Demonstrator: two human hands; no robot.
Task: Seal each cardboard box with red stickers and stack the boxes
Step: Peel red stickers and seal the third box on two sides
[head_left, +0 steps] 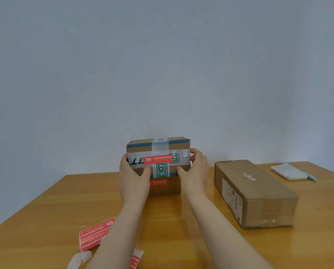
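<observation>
Working on a wide wooden tabletop [45, 200], far edge against a plain wall. To the right, well apart from both hands, a long box [255, 195] lying flat, running from near to far. No red seal to be seen on its top or near end, so probably waiting for its turn.

In the middle, toward the far edge, a taped box [143, 146] held with its sealed face turned to the camera, a red sticker [158, 159] lying across the seam over the white and green tape. Directly under it a lower box [165, 189], bearing a second sticker [158, 183] on its near side. Judged as the stacking step: already sealed, now being set upon the lower one. Cannot tell whether resting there or held just above.

Left hand [133, 177] gripping the left end, right hand [195, 169] gripping the right end, fingers curled round the sides, thumbs pressed on the near face. Held from both ends probably to keep it level and to line up the edges. Needs care there, since apparently wider than the part of the lower box that shows.

Open tabletop at left and near side for moving. Near left, sticker sheets [96, 232] kept within reach, white backing scraps [78, 258] just beside. Far right, a small white device [288, 170], out of the way.
</observation>
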